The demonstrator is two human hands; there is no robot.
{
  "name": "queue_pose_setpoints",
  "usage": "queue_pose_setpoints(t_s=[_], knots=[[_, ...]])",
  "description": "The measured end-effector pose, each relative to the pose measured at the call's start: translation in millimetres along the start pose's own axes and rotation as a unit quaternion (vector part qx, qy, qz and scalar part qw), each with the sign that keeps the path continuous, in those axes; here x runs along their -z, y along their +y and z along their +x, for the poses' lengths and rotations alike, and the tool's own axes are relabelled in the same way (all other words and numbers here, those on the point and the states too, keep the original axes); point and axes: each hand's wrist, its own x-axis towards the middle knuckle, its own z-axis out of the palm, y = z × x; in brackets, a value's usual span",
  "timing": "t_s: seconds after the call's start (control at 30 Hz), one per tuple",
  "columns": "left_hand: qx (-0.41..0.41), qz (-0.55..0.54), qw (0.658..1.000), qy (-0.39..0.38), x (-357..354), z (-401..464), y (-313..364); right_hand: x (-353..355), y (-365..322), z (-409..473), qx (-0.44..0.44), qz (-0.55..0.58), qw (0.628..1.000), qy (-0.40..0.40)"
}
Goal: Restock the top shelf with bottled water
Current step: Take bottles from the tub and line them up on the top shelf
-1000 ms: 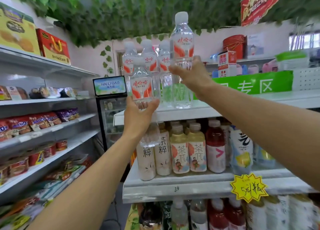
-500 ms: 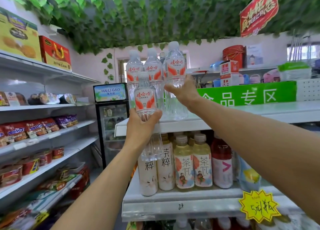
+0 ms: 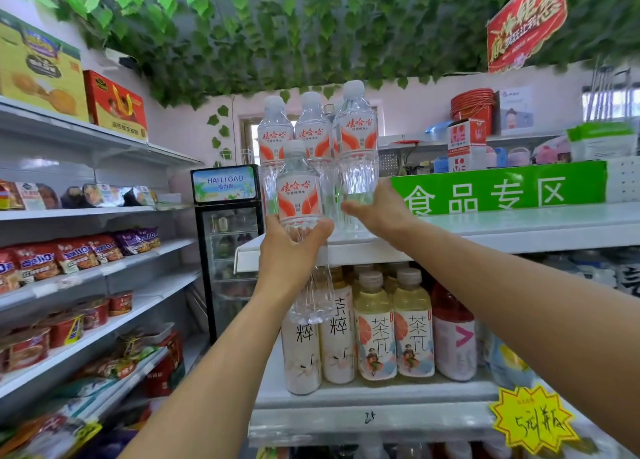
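My left hand (image 3: 289, 254) grips a clear water bottle (image 3: 298, 195) with a red-and-white label, held upright in front of the top shelf's left edge (image 3: 519, 237). My right hand (image 3: 379, 209) grips the lower body of a second water bottle (image 3: 356, 147), which stands on the top shelf. Two more water bottles (image 3: 275, 136) stand side by side on the shelf just left of it, partly hidden behind the bottle in my left hand.
A green sign (image 3: 498, 192) runs along the back of the top shelf, right of the bottles. Tea and juice bottles (image 3: 394, 323) fill the shelf below. A small drinks fridge (image 3: 227, 237) stands at the aisle end. Snack shelves (image 3: 86, 261) line the left side.
My right hand has lowered its bottle from up in the air onto the top shelf beside the others. My left hand still holds its bottle at about the same height.
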Motion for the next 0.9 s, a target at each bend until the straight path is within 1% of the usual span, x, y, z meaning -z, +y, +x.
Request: queue_pose_setpoints(t_s=[0.67, 0.8, 0.87, 0.9], knots=[[0.002, -0.001, 1.000, 0.006, -0.9, 1.8, -0.3, -19.1, 0.7, 14.0, -0.017, -0.006, 1.000, -0.008], [0.005, 0.006, 1.000, 0.007, 0.9, 0.9, 3.1, -13.4, 0.4, 12.6, -0.035, -0.029, 0.998, -0.040], [0.009, 0.009, 1.000, 0.003, 1.7, 0.2, 5.3, -5.5, 2.4, 1.8, -0.012, -0.045, 0.998, -0.030], [0.015, 0.006, 1.000, -0.002, 2.1, 0.4, 6.0, -0.8, 2.7, -9.2, 0.020, -0.053, 0.998, -0.005]])
